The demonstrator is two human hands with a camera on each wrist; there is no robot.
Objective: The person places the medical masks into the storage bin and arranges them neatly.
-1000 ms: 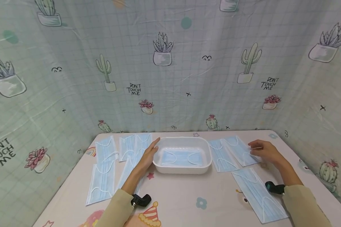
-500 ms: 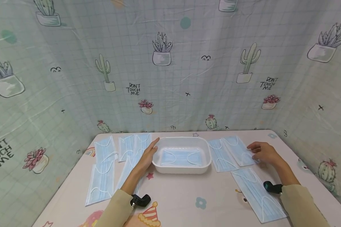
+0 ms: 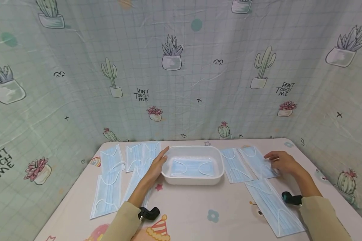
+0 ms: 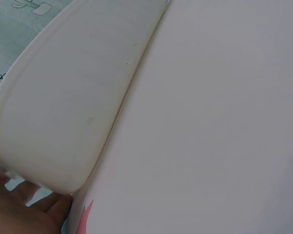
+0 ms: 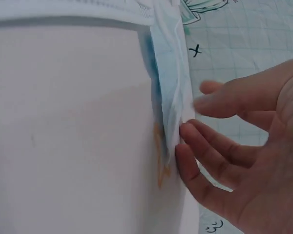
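Observation:
A white plastic box (image 3: 193,180) stands mid-table with a blue face mask (image 3: 193,167) lying flat inside. My left hand (image 3: 157,165) rests along the box's left side, fingers extended; in the left wrist view its fingers (image 4: 53,207) touch the end wall below the rim. On the right, my right hand (image 3: 283,162) is at the outer edge of the farthest right face mask (image 3: 256,162). The right wrist view shows its loosely bent fingers (image 5: 190,163) touching that mask's edge (image 5: 168,97), the thumb and fingers spread apart.
Beside the box lies another mask (image 3: 235,165), and a nearer one (image 3: 274,206) slants toward the right forearm. Several masks (image 3: 110,190) lie left of the box, some partly behind the left arm. A cactus-print curtain (image 3: 181,83) encloses the table (image 3: 193,211) behind and at the sides.
The far right mask has shifted slightly right and toward me, along with a small movement of the right hand's fingers at its edge. The left hand and box stay put.

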